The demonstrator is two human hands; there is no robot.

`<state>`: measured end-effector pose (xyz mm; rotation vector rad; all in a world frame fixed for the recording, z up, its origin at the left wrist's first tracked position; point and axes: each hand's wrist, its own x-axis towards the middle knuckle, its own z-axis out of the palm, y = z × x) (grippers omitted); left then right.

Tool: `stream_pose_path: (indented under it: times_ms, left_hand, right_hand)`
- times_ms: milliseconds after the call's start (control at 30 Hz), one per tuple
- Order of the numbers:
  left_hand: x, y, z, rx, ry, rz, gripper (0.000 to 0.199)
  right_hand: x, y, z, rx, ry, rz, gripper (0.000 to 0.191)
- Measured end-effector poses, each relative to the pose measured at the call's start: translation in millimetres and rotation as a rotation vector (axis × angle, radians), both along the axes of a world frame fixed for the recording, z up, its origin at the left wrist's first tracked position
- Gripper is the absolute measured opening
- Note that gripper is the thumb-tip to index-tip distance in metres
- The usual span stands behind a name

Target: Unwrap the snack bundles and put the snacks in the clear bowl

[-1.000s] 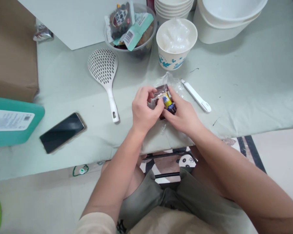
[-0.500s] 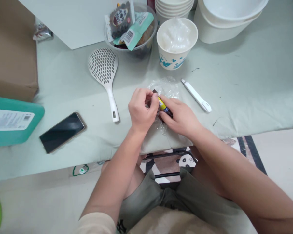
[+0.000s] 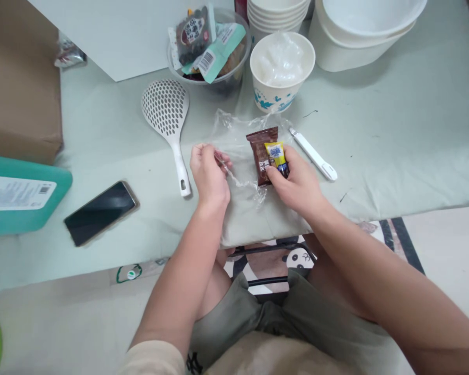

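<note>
Between the fingers and thumb of my right hand [image 3: 297, 182] are two small snack packets, a brown one [image 3: 260, 151] and a smaller yellow-and-blue one [image 3: 275, 151] overlapping it. My left hand [image 3: 210, 174] pinches the edge of a clear plastic bag [image 3: 234, 135], which spreads over the cloth behind and beneath the packets. To the right of my right hand lies a white utility knife [image 3: 315, 155]. A white slotted skimmer [image 3: 168, 120] rests left of my left hand, its handle end close to the wrist.
A phone [image 3: 101, 212] and a teal pack [image 3: 23, 195] lie left. Along the back stand a brown box [image 3: 19, 78], a clear tub [image 3: 234, 67] of snack packets, a paper cup [image 3: 271, 94] holding clear plastic, stacked cups [image 3: 277, 21] and white bowls [image 3: 352, 52].
My left hand has moved left, away from my right hand, drawing the plastic bag out. The brown and yellow packets have come into clear view in my right hand.
</note>
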<state>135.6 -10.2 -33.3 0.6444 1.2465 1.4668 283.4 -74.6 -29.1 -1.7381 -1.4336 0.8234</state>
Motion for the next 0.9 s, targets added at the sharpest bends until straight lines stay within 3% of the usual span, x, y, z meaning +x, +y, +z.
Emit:
stream_pose_path:
  times_ms: [67,133,300,367,667,900]
  left_hand:
    - [-2.1,0.8,2.8,-0.049,-0.064,0.017,0.025]
    - [-5.2,0.2,4.9,-0.071,-0.065,-0.046,0.028]
    - [-12.5,-4.4,7.2,-0.124,0.105,-0.476,0.026]
    - [-14.8,-5.4,7.9,-0.141,0.178,-0.572,0.018]
    - [-22.5,-2.6,10.0,-0.051,0.225,-0.448,0.018]
    - [-24.8,0.2,5.7,-0.021,0.188,-0.375,0.017]
  right_hand:
    - [0.3,1.6,-2.6,-0.007,0.037,-0.055,0.022]
    - [0.5,2.8,-5.1,0.002,0.074,-0.104,0.02]
    - [-0.4,5.8,-8.4,0.06,0.24,-0.159,0.023]
    - [-1.1,7.3,-8.4,0.099,0.288,-0.172,0.022]
    - [-2.5,10.3,-8.6,0.109,0.412,-0.232,0.013]
    - [-7.8,14.8,-1.1,-0.075,0.925,-0.339,0.031]
